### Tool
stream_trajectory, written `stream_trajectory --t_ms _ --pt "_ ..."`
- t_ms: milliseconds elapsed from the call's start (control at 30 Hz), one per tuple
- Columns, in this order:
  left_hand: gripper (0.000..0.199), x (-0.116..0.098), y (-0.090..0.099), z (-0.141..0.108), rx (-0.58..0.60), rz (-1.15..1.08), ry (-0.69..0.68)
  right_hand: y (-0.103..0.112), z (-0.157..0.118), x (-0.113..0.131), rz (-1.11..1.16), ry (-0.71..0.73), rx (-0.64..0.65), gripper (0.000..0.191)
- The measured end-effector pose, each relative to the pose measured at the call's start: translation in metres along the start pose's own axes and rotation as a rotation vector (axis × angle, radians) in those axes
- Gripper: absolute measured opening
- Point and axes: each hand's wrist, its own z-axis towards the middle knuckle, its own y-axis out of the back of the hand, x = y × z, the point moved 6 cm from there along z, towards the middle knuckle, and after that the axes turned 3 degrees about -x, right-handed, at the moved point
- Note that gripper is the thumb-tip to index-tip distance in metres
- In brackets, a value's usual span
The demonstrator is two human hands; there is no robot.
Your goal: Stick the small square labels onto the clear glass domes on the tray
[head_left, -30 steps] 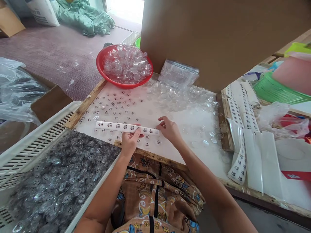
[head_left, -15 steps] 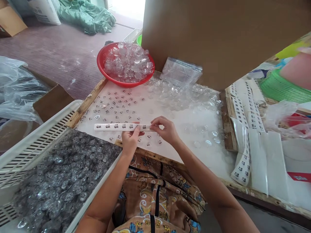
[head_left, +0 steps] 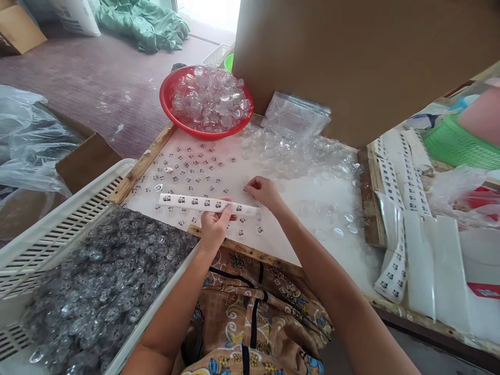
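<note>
Your left hand (head_left: pixel 215 221) pinches a white strip of panda stickers (head_left: pixel 189 201) between thumb and fingers, toward the strip's right end, and the strip lies roughly level over the near left part of the white work surface (head_left: pixel 283 195), most of its length reaching out to the left of your grip. Your right hand (head_left: pixel 267 192) is just beyond the strip's right end and apart from it, its fingers curled and the thumb and forefinger tips drawn close; a small dark mark shows at those tips, but you cannot tell from this view whether they pinch a sticker. Beyond the strip, small panda designs (head_left: pixel 195 170) are scattered over the left side of the surface, while clear discs (head_left: pixel 297 151) crowd its far right part. At the far left edge stands a red basin (head_left: pixel 167 107) heaped with clear pieces (head_left: pixel 211 99), and to its right a clear plastic bag (head_left: pixel 297 117) leans against a large brown cardboard panel (head_left: pixel 351 67). At your near left, a white slotted crate (head_left: pixel 64 221) holds a mass of dark-patterned clear pieces (head_left: pixel 105 291). On the right, beyond the wooden edging (head_left: pixel 373 208), lie more printed sticker strips (head_left: pixel 395 265), with a green basket (head_left: pixel 449 143) farther off.
</note>
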Motion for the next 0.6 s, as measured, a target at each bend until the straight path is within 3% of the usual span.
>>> stream_trajectory --t_ms 267,333,433,533,600 --pt "0.032 0.001 0.001 0.0 0.033 0.042 -0.022 -0.001 -0.013 0.015 -0.261 0.117 -0.08 0.003" --pt "0.032 0.001 0.001 0.0 0.046 0.059 -0.02 0.002 -0.019 0.013 -0.25 0.089 -0.041 0.004" --pt "0.033 0.001 0.001 0.0 0.046 0.06 -0.028 0.012 -0.029 0.01 -0.218 0.047 -0.019 0.024" --pt "0.034 0.003 0.001 0.001 0.04 0.054 -0.034 0.021 -0.041 0.022 -0.163 0.148 -0.043 0.018" --pt "0.036 0.005 0.002 0.002 0.032 0.056 -0.028 0.015 -0.051 0.034 -0.068 0.247 0.064 0.013"
